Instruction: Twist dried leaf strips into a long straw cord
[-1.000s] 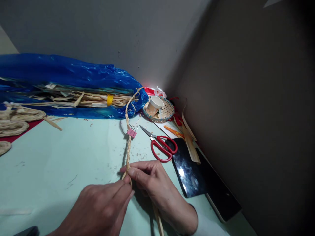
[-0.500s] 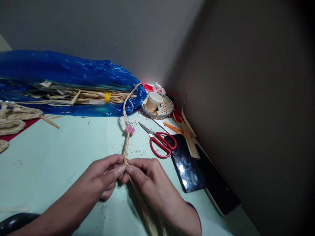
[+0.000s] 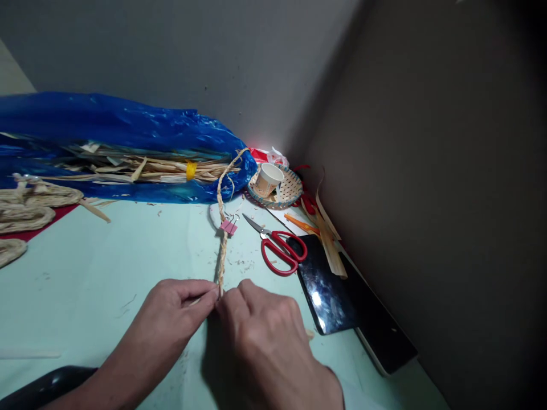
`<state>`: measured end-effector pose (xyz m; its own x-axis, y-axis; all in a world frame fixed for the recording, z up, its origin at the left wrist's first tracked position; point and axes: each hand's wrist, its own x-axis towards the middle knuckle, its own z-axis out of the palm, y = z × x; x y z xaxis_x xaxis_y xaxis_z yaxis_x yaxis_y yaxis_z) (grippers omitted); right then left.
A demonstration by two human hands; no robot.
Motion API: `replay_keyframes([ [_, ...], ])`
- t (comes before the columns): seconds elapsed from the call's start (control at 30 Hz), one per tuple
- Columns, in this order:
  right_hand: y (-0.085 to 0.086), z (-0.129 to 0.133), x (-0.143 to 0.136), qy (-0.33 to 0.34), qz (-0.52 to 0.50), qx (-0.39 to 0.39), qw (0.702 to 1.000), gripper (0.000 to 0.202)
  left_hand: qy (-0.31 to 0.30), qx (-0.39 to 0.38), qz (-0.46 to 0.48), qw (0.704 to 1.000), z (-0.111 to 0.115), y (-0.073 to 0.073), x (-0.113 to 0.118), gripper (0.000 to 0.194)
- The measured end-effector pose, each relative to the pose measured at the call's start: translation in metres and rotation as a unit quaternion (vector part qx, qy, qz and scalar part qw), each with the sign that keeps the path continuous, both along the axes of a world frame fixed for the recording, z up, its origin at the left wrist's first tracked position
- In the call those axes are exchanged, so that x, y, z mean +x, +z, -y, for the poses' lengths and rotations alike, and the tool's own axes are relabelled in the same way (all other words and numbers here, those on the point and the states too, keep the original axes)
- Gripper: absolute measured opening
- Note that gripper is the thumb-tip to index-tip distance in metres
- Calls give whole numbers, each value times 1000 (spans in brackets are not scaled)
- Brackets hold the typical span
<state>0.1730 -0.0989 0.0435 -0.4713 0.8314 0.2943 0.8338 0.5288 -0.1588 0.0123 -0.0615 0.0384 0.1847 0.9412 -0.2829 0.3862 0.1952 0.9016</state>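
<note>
A thin straw-coloured braid (image 3: 223,254) runs from the blue bag down to my hands, with a pink binder clip (image 3: 228,227) on it. My left hand (image 3: 182,310) pinches the braid's lower end between thumb and index finger. Close against it on the right, my right hand (image 3: 260,330) is closed at the same spot, knuckles up; its fingertips and the strands they grip are mostly hidden. Red-handled scissors (image 3: 282,250) lie partly open just to the right of the braid.
Behind is a blue plastic bag (image 3: 128,108) of dried strands tied with yellow. A woven basket (image 3: 291,188) holds a paper cup (image 3: 269,179). Dark tablets (image 3: 327,290) lie at right, coiled braids (image 3: 29,216) at left, a black object (image 3: 51,387) lower left.
My right hand has turned over, knuckles up, and now covers the braid's end. The loose strands that trailed toward me are now mostly out of sight. The view has shifted slightly.
</note>
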Motion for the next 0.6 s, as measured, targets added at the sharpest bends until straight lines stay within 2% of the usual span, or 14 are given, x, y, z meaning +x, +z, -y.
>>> replay_keyframes([
  [0.07, -12, 3, -6, 10, 7, 74, 997, 18, -5, -17, 22, 1000, -1, -2, -1, 28],
  [0.17, -24, 4, -14, 25, 8, 131, 991, 20, -20, -43, 38, 998, 0, -6, -4, 27],
  [0.27, -28, 4, -17, 50, 9, 144, 988, 19, -38, -33, 80, 996, 2, -7, -6, 31],
  [0.37, -22, 4, -14, 68, -12, 134, 989, 20, -44, -26, 100, 994, 4, -5, -8, 37],
  [0.47, -2, 1, -4, 55, -90, 71, 992, 23, -43, -54, 95, 993, 3, -8, -9, 39],
  [0.53, 16, -4, 6, 4, -165, -21, 986, 29, -41, -73, 105, 991, 2, -10, -9, 40],
  [0.6, 29, -12, 14, -52, -235, -125, 963, 26, -45, -79, 108, 990, 1, -11, -8, 40],
])
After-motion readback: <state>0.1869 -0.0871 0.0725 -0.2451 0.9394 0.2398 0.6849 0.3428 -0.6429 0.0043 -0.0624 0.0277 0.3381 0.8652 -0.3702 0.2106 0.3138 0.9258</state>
